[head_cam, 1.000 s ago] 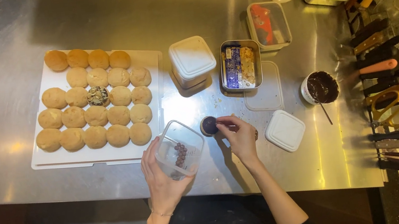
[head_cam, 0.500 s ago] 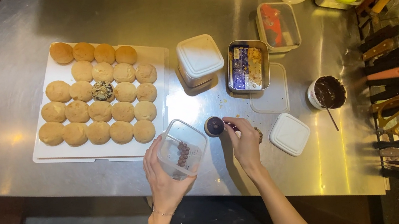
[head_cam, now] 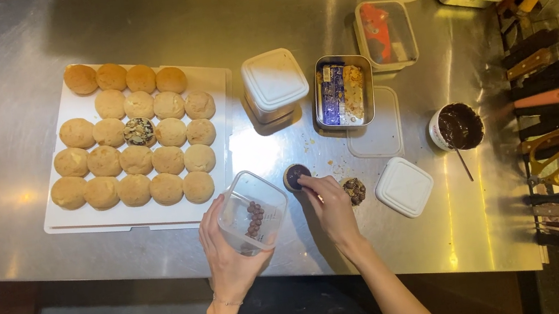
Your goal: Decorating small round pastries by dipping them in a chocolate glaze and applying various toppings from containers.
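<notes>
Head view, first inspector: What is held by the left hand [head_cam: 229,253]?

Second inspector: A clear plastic tub [head_cam: 252,212] is gripped by it, tilted toward the person's right, with a few small brown chocolate balls [head_cam: 254,218] seen inside. The fingers are wrapped round the tub's near wall.

First inspector: And the right hand [head_cam: 334,207]?

Second inspector: It is curled, with the fingertips pinched on top of a small chocolate-coated pastry [head_cam: 295,176] on the steel table [head_cam: 10,107]. Whether anything is pinched between the fingertips cannot be told.

First inspector: How is that pastry placed?

Second inspector: It is set just beyond the right fingertips and just beside the tub's far right corner, between tub and hand. The right hand is plainly nearer. No long axis is noted; the pastry is round.

First inspector: Surroundings?

Second inspector: A second topped pastry [head_cam: 354,190] is recorded just right of the right hand, with a white lid [head_cam: 404,187] beyond it. Plain round puffs [head_cam: 136,159] are ranged in rows on a white board [head_cam: 214,79] to the left, one already decorated. A cup of melted chocolate [head_cam: 459,126] is noted well off to the right.
</notes>
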